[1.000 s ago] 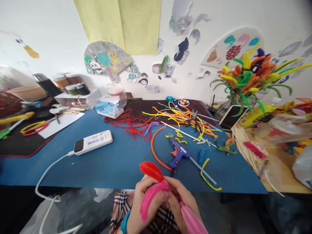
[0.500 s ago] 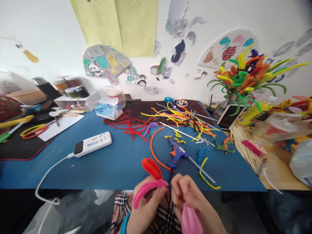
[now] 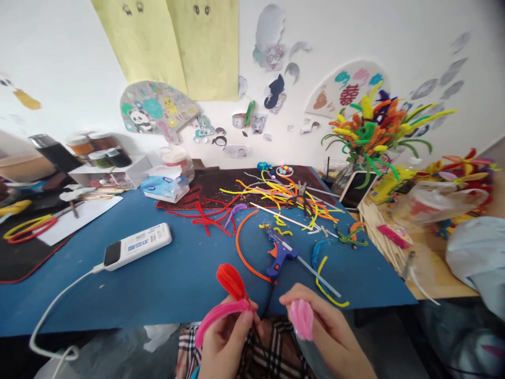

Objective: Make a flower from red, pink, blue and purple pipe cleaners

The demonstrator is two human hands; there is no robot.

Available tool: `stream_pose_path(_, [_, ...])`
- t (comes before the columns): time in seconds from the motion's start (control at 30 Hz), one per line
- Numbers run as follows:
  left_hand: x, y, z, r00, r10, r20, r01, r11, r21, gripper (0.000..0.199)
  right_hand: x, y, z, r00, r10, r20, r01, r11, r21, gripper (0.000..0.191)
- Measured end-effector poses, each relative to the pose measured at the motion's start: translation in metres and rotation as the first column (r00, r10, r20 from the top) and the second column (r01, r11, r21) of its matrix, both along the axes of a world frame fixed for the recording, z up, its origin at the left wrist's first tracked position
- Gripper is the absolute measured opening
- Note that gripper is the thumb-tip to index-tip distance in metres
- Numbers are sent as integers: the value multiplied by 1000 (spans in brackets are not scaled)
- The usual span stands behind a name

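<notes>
My left hand [image 3: 225, 342] pinches the base of a pipe-cleaner piece with a red petal [image 3: 231, 281] pointing up and a curved deep-pink petal [image 3: 216, 317] bending to the left. A light-pink pipe-cleaner petal [image 3: 302, 320] is in my right hand [image 3: 333, 329], whose fingers are closed around it; its lower end is hidden. The hands are apart, above my lap at the table's front edge. Just beyond them, a blue glue gun [image 3: 281, 258] with a clear glue stick lies on the blue table mat [image 3: 197, 284].
Red pipe cleaners [image 3: 209, 218] and a tangle of yellow and orange ones lie behind the glue gun, with pliers [image 3: 303, 199] among them. A white power bank [image 3: 136, 246] with a cable sits left. At right stand a vase of pipe-cleaner flowers [image 3: 379, 131] and a phone [image 3: 357, 190].
My right hand has moved away from my left, and the light-pink petal is higher and turned. The left hand keeps its hold. The whole view has shifted slightly.
</notes>
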State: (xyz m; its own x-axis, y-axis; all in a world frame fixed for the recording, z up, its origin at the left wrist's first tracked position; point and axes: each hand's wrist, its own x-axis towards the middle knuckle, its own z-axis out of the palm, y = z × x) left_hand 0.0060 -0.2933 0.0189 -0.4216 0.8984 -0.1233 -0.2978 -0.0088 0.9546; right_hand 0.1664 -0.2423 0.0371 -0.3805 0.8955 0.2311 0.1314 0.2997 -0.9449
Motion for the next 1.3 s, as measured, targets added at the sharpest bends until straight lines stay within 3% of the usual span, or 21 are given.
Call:
stream_pose_path(0.1, [-1, 5, -1, 999, 10, 36, -10, 1000, 15, 32, 31, 30, -8, 934, -201, 297, 141, 967, 211, 26])
stream_pose_path(0.2, [-2, 11, -5, 999, 34, 29, -34, 999, 5, 33, 70, 78, -28, 716, -474, 513, 261, 862, 434, 30])
stream_pose_path(0.27, [-3, 14, -7, 999, 28, 31, -28, 1000, -9, 33, 91, 110, -42, 519, -646, 560, 281, 747, 602, 33])
stream_pose_path(0.37, [-4, 18, -11, 1000, 8, 21, -7, 1000, -19, 34, 106, 145, -57, 424, -723, 546, 298, 681, 669, 39])
stream_pose_path(0.43, [-4, 20, -12, 1000, -2, 13, 3, 1000, -26, 34, 106, 156, -61, 428, -708, 561, 259, 691, 675, 39])
stream_pose_path(0.63, [-4, 23, -11, 999, -24, 24, 25, 999, -43, 33, 99, 161, -59, 523, -464, 715, -46, 822, 567, 26])
stream_pose_path(0.73, [-4, 23, -11, 998, -35, 45, 38, 998, -47, 31, 101, 168, -54, 520, -457, 721, -52, 826, 561, 18])
stream_pose_path(0.87, [0, 24, -11, 995, -37, 89, 39, 999, -24, 30, 107, 179, -40, 506, -590, 629, 79, 758, 647, 17])
stream_pose_path(1.1, [3, 27, -11, 990, -60, 127, 59, 998, 14, 30, 98, 174, -3, 515, -804, 298, 359, 518, 776, 22])
stream_pose_path(1.17, [3, 29, -12, 990, -74, 119, 72, 997, 28, 30, 91, 168, 5, 564, -803, 192, 431, 484, 762, 21])
stream_pose_path(1.23, [1, 31, -15, 992, -85, 97, 82, 996, 41, 28, 86, 160, 11, 687, -725, 57, 503, 531, 682, 16])
stream_pose_path(1.3, [-1, 32, -18, 991, -120, 59, 117, 992, 51, 25, 83, 149, 15, 825, -561, -65, 505, 681, 530, 12])
